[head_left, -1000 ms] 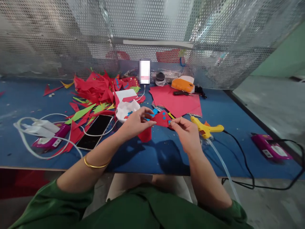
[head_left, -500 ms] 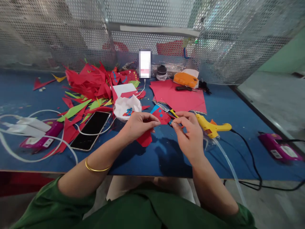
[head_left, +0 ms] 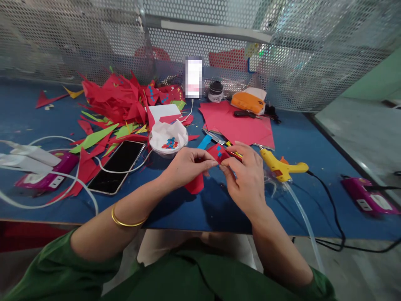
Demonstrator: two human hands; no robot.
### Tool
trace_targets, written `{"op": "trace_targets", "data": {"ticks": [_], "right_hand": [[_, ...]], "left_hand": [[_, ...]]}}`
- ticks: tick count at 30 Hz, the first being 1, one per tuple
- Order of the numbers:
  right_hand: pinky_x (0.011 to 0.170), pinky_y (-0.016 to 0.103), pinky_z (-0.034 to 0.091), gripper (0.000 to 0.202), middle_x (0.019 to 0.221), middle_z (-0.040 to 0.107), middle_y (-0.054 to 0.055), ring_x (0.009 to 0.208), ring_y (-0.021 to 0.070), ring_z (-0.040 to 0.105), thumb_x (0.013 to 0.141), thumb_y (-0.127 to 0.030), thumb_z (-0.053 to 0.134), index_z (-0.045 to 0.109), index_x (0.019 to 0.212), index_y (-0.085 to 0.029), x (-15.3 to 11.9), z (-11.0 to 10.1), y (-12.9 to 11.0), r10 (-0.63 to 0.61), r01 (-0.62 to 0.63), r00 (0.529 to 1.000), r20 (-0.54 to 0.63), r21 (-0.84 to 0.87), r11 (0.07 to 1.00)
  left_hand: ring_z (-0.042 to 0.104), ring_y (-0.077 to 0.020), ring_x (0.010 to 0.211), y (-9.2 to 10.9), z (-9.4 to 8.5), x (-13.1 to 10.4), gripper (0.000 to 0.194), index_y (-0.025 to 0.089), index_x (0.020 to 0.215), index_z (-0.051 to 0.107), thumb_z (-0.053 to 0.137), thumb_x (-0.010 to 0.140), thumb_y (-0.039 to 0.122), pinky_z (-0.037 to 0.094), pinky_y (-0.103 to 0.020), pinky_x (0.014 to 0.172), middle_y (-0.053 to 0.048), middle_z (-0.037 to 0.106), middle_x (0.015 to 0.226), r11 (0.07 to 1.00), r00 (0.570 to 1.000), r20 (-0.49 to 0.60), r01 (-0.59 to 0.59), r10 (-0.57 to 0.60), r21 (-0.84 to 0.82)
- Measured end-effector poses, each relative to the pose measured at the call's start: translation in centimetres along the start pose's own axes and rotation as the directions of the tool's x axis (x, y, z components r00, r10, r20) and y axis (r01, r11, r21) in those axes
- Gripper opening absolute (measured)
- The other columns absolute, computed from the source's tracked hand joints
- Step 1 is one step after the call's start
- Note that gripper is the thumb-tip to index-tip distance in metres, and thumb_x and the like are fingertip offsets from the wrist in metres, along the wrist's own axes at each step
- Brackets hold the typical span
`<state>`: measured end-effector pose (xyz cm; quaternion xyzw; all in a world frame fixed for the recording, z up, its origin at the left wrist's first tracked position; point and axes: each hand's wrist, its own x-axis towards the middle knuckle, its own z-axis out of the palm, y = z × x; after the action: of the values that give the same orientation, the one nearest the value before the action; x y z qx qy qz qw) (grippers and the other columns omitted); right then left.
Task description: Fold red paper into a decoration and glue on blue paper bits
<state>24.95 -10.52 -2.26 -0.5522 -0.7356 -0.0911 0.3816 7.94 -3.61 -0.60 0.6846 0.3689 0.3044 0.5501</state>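
My left hand has thumb and forefinger closed on a folded red paper piece with small blue squares on its upper part. Against that paper's right edge, my right hand is closed in a pinch, its fingertips on the paper. Whether a tiny square sits between them too is hidden. Just beyond the hands lie scissors and a blue paper strip. A bowl lined with white tissue holds small blue and red bits, left of the paper.
A yellow glue gun with a clear glue stick lies to the right. Red sheets carry a cutter. Leftward are a dark phone, white cables, power strips and a heap of red scraps. A mesh panel stands behind.
My right hand has moved left and closed up to the red paper, where a gap showed before. My left hand still holds the paper. The view has shifted slightly.
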Motion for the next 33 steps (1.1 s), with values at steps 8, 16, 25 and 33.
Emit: {"op": "trace_targets", "data": {"ticks": [8, 16, 25, 33], "right_hand": [[0.103, 0.051, 0.041, 0.010, 0.115, 0.064, 0.009, 0.125, 0.0315, 0.054, 0.090, -0.023, 0.061, 0.068, 0.084, -0.024, -0.05, -0.11, -0.18, 0.011, -0.011, 0.999, -0.042, -0.001, 1.000], [0.102, 0.051, 0.045, 0.007, 0.109, 0.066, 0.008, 0.116, 0.0281, 0.060, 0.089, -0.028, 0.066, 0.070, 0.084, -0.025, -0.23, -0.10, -0.13, 0.257, -0.217, 0.948, -0.188, 0.208, 0.954], [0.110, 0.055, 0.040, 0.008, 0.123, 0.065, 0.010, 0.130, 0.0291, 0.053, 0.086, -0.029, 0.069, 0.069, 0.079, -0.024, -0.31, 0.34, -0.38, 0.339, -0.292, 0.933, -0.124, 0.293, 0.910], [0.109, 0.053, 0.039, 0.008, 0.121, 0.066, 0.009, 0.127, 0.0272, 0.055, 0.086, -0.025, 0.065, 0.065, 0.078, -0.024, -0.16, 0.17, -0.40, 0.348, -0.304, 0.935, -0.069, 0.350, 0.886]], "left_hand": [[0.061, -0.0107, 0.058, -0.05, -0.04, 0.02, 0.012, 0.015, 0.076, 0.069, 0.068, 0.078, 0.026, 0.049, -0.022, 0.060, 0.001, 0.066, 0.063, 0.999, 0.999, 0.015, -0.031, 0.031, 0.031], [0.063, -0.0110, 0.059, 0.27, 0.14, 0.01, 0.014, 0.016, 0.076, 0.067, 0.066, 0.080, 0.029, 0.051, -0.023, 0.060, 0.001, 0.065, 0.065, 0.999, 0.997, -0.062, -0.043, 0.041, -0.018], [0.062, -0.0114, 0.058, 0.12, 0.72, -0.30, 0.015, 0.015, 0.078, 0.069, 0.067, 0.081, 0.030, 0.051, -0.023, 0.060, 0.001, 0.067, 0.066, 0.995, 0.993, -0.076, -0.082, 0.086, 0.053], [0.061, -0.0093, 0.056, 0.29, 0.77, -0.35, 0.013, 0.015, 0.078, 0.070, 0.067, 0.081, 0.027, 0.050, -0.021, 0.059, 0.001, 0.068, 0.066, 0.995, 0.994, -0.062, -0.091, 0.094, 0.048]]}}
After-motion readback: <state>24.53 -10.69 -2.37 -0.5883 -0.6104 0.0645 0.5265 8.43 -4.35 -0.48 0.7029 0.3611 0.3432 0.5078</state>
